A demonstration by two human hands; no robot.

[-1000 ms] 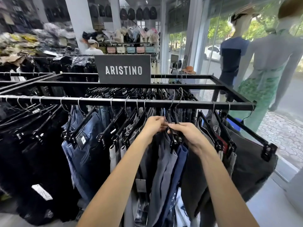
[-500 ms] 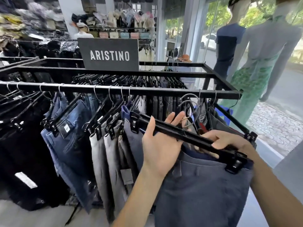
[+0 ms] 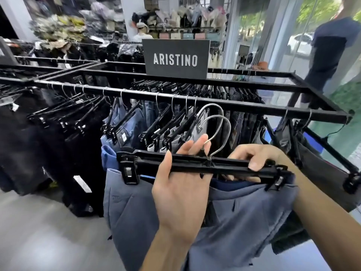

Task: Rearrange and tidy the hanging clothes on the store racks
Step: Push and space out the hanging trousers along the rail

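Black plastic clip hanger (image 3: 203, 167) with blue-grey trousers (image 3: 230, 218) lies crosswise below the black metal rail (image 3: 214, 103); we grip it with left hand (image 3: 181, 194) and right hand (image 3: 257, 159), fingers curled round, hooks toward the rail.

Behind the rack we see a black sign (image 3: 176, 59) with "ARISTINO" in white letters, standing upright on the far rail. Further back, shelves (image 3: 187, 15) carry hats and bags, blurred, with a row of small pastel purses (image 3: 183, 35) below them. A white pillar (image 3: 131, 14) rises just left of those shelves. At the right, a mannequin in a dark navy T-shirt (image 3: 330, 45) stands by the glass storefront (image 3: 273, 36), through which we make out a white car (image 3: 299, 44) and green trees (image 3: 316, 8). A pale grey floor (image 3: 39, 231) lies at lower left.
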